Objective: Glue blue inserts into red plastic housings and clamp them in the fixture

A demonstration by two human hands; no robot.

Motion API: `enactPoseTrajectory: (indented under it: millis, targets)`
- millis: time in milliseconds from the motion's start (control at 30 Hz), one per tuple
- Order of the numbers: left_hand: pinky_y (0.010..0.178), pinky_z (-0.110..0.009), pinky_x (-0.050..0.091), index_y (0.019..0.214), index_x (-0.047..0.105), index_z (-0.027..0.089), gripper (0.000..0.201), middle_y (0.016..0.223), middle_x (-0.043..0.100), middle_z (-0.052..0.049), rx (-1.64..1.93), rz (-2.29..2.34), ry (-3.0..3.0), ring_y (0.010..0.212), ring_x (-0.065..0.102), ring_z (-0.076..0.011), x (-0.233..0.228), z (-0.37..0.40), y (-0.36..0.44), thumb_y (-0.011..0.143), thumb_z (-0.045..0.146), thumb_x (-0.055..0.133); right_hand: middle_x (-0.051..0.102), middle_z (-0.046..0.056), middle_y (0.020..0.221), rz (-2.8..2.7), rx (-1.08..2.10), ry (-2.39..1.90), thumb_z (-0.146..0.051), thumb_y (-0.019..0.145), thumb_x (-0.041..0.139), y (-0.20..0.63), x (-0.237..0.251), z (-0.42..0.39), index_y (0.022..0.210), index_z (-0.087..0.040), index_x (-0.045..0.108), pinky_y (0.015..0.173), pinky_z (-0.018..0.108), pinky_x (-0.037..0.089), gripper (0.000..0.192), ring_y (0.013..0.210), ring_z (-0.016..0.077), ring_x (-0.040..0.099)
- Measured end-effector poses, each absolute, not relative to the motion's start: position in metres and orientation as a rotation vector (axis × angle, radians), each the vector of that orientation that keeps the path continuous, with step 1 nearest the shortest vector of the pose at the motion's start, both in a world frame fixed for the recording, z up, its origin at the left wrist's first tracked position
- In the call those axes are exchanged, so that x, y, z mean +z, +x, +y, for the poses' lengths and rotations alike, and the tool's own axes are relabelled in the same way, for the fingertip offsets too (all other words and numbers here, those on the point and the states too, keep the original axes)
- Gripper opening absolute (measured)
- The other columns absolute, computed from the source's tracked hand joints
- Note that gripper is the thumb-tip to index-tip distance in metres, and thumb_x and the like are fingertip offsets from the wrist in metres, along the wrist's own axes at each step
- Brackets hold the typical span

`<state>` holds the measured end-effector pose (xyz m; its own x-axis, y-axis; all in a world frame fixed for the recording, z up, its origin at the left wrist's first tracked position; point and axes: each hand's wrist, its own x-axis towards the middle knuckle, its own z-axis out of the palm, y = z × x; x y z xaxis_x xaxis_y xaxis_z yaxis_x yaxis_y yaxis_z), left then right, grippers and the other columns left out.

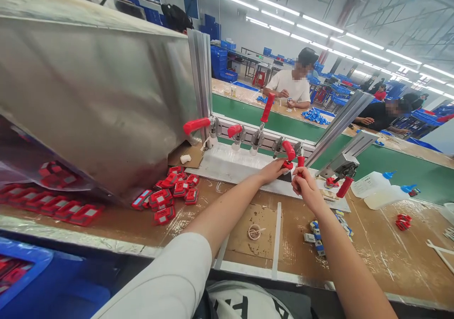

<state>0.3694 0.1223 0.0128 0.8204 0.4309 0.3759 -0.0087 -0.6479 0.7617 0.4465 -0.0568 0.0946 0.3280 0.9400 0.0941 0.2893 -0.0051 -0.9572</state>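
Left hand (272, 171) lies flat by the fixture, fingertips touching a red toggle-clamp handle (289, 151); whether it is gripping is hard to tell, its palm side is hidden. Right hand (304, 185) is clenched round a small red clamp handle (301, 161), thumb on top. What sits under the clamps is hidden by both hands. Clamp row (248, 137) is mounted on an aluminium rail at the back of the brown, taped tabletop (383, 248). Pile of red parts (170, 191) sits left of the fixture, more blurred behind plastic sheet (46, 196). Two glue bottles (381, 189) lie right, labels unreadable. White shirt lettering at the bottom edge is cut off. Factory hall, strip lights, green conveyor belt (390, 165), blue crates, seated workers opposite
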Motion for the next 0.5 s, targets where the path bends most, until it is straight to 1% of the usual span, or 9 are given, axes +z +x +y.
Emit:
enactPoseTrajectory:
  millis: [67,133,233,333,400,500]
  targets:
    - [0.117,-0.043,0.041,0.147,0.049,0.02,0.051,0.145,0.06,-0.013,0.692,0.292,2.192,0.136,0.054,-0.0305,0.012,0.123,0.37,0.1,0.037,0.053,0.047,-0.004,0.064,-1.311,0.538,-1.705,-0.042,0.089,0.049,0.446,0.09,-0.058,0.095,-0.028,0.05,0.058,0.03,0.031,0.015,0.058,0.0183,0.042]
    - [0.117,-0.043,0.04,0.145,0.051,0.018,0.049,0.145,0.059,-0.014,0.69,0.279,2.204,0.137,0.054,-0.0308,0.01,0.124,0.371,0.1,0.036,0.052,0.057,0.001,0.073,-1.456,0.295,-1.931,-0.041,0.092,0.049,0.448,0.085,-0.059,0.099,-0.027,0.053,0.062,0.031,0.032,0.016,0.062,0.021,0.048]
    - [0.119,-0.044,0.039,0.145,0.052,0.017,0.049,0.149,0.056,-0.015,0.682,0.287,2.206,0.139,0.051,-0.0313,0.007,0.126,0.373,0.1,0.035,0.052,0.068,0.008,0.09,-1.593,0.097,-2.162,-0.038,0.095,0.05,0.453,0.073,-0.054,0.109,-0.026,0.056,0.067,0.034,0.035,0.02,0.068,0.025,0.057]
    - [0.12,-0.043,0.038,0.147,0.051,0.017,0.051,0.153,0.053,-0.015,0.667,0.299,2.183,0.141,0.05,-0.0302,0.005,0.128,0.373,0.1,0.036,0.052,0.07,0.012,0.103,-1.657,0.094,-2.152,-0.034,0.094,0.056,0.459,0.056,-0.041,0.114,-0.025,0.056,0.075,0.037,0.04,0.022,0.081,0.0285,0.063]
    - [0.12,-0.042,0.037,0.147,0.051,0.018,0.051,0.151,0.055,-0.014,0.651,0.316,2.15,0.14,0.05,-0.0291,0.006,0.128,0.372,0.098,0.035,0.055,0.07,0.011,0.101,-1.643,0.169,-2.069,-0.033,0.091,0.064,0.462,0.048,-0.03,0.113,-0.025,0.057,0.08,0.04,0.042,0.024,0.084,0.029,0.064]
    - [0.12,-0.042,0.038,0.145,0.053,0.019,0.051,0.146,0.06,-0.014,0.635,0.341,2.121,0.138,0.053,-0.0292,0.01,0.127,0.369,0.097,0.035,0.057,0.069,0.009,0.091,-1.605,0.247,-1.98,-0.033,0.084,0.076,0.466,0.05,-0.024,0.103,-0.026,0.062,0.08,0.041,0.043,0.026,0.078,0.0268,0.064]
